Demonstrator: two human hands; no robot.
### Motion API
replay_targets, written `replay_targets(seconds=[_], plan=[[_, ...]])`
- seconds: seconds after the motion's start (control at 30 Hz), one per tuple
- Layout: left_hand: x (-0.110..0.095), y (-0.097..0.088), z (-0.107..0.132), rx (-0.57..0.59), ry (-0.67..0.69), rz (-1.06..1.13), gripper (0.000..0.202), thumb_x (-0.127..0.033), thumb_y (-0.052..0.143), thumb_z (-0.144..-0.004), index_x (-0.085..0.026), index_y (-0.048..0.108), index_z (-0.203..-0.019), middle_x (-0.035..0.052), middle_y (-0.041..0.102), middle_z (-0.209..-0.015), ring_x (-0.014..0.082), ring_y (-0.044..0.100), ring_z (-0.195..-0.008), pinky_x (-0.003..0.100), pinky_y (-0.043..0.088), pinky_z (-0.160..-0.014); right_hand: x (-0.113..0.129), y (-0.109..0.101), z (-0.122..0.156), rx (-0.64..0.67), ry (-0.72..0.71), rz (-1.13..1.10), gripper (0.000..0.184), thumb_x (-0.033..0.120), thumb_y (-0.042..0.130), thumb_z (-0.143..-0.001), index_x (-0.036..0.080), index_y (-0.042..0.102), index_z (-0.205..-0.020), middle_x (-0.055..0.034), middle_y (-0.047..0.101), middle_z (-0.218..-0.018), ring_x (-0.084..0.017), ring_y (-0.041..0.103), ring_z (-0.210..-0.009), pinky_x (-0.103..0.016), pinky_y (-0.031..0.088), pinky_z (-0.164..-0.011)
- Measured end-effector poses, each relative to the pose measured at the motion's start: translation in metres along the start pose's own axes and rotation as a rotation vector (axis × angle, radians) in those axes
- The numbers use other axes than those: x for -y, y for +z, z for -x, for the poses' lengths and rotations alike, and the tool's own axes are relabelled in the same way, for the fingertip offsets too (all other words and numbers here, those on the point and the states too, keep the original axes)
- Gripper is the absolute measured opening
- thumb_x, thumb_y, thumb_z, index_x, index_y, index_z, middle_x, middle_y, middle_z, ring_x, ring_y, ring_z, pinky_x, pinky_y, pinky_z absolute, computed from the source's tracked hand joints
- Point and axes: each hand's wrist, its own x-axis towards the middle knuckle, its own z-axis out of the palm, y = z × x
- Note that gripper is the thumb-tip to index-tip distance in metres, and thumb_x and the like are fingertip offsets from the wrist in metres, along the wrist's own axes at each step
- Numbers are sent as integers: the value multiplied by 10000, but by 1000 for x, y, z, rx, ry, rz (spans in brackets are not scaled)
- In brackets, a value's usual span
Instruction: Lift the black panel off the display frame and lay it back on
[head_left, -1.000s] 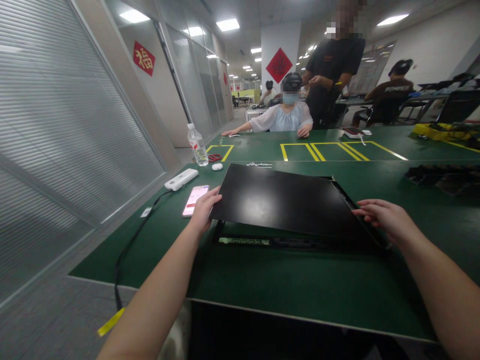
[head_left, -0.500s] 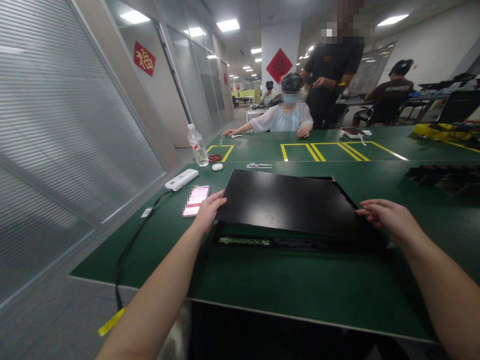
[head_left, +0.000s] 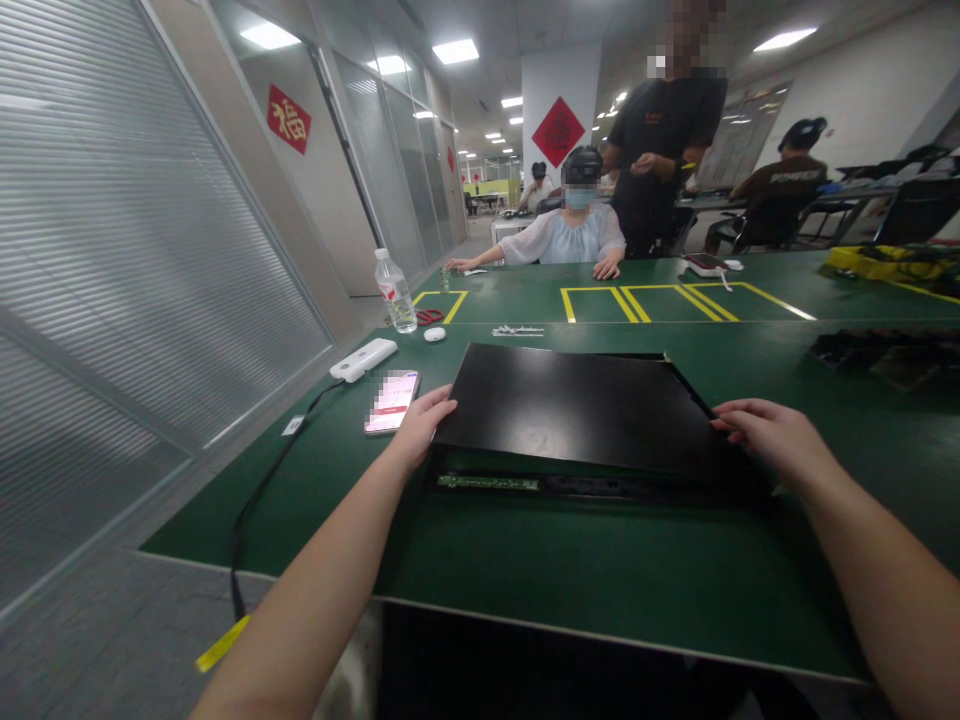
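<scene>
A glossy black flat panel (head_left: 570, 405), which looks like a display screen, lies tilted over a thin black frame (head_left: 622, 489). Its left side is pinched by my left hand (head_left: 421, 425), thumb on top and fingers beneath. My right hand (head_left: 772, 430) has its fingertips closed at the right edge, where panel and frame meet; whether they grip the panel, the frame or both is hard to see. Along the near side of the frame a green circuit strip (head_left: 487, 483) shows through a gap below the panel.
Left of the panel are a phone (head_left: 391, 402), a white power bank (head_left: 364, 360), a white case (head_left: 435, 335), a water bottle (head_left: 396, 290) and red scissors (head_left: 430, 317). Dark parts (head_left: 885, 355) lie at the right. A seated person (head_left: 574, 235) is across the green table (head_left: 570, 560).
The panel's left side has come down slightly toward the frame, my left hand with it. My right hand has shifted a little left, against the edge.
</scene>
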Motion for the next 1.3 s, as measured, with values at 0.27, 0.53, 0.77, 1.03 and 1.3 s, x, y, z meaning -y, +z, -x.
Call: replay_targets(seconds=[0.27,0.53,0.77,1.03,1.3], plan=[[2,2,0,40,-17,13,577,-266,819,-667,-142,726,-1222,94,802,-1066,269,746,-963,358,563,-870,10,5,13,135,-17,-77,264,377,650,-638,229,714,-846,-95,775,-911,-191,618,-714,-302,439,-590],[3,6,1,40,-23,-22,459,-240,803,-663,-154,747,-1110,91,802,-1026,275,744,-965,372,568,-877,4,1,8,29,-91,-39,326,408,640,-634,210,750,-868,-90,771,-945,-200,620,-758,-316,443,-626],[5,7,1,27,-46,-45,405,-287,836,-688,-164,733,-1060,97,797,-966,270,748,-942,390,577,-881,-5,-1,-6,-29,-144,253,283,457,649,-659,255,756,-827,-49,768,-825,-242,672,-785,-364,467,-724],[9,5,0,43,-31,-26,507,-275,901,-641,-145,696,-1086,109,799,-1006,264,754,-952,398,566,-920,-4,-1,-7,12,-136,375,265,401,627,-710,260,768,-884,-51,779,-916,-254,692,-877,-371,484,-797],[10,5,0,51,-27,9,556,-287,919,-626,-141,701,-1116,112,798,-1023,265,756,-946,371,583,-864,-8,-2,-11,54,-155,329,300,424,631,-684,263,773,-894,-51,786,-907,-266,703,-890,-382,488,-791]])
